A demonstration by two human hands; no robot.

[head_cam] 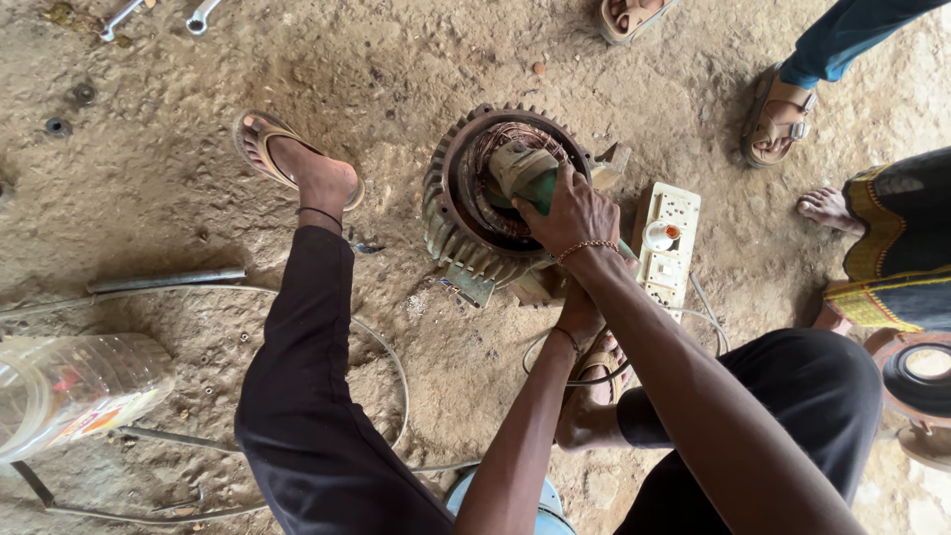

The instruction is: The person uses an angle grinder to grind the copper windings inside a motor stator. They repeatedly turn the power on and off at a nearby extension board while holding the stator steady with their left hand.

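Two hands worked: right hand [575, 213] gripped a green grinder [523, 176] inside the motor housing [451, 213]; left hand [578, 315] mostly hidden under the right arm, grip unclear.

The floor [149, 188] is bare, packed dirt, brown and uneven, scattered with small stones and crumbs of debris. Daylight falls flat and soft across it, with faint shadows. No walls, windows or furniture show; the ground fills the view to every edge.
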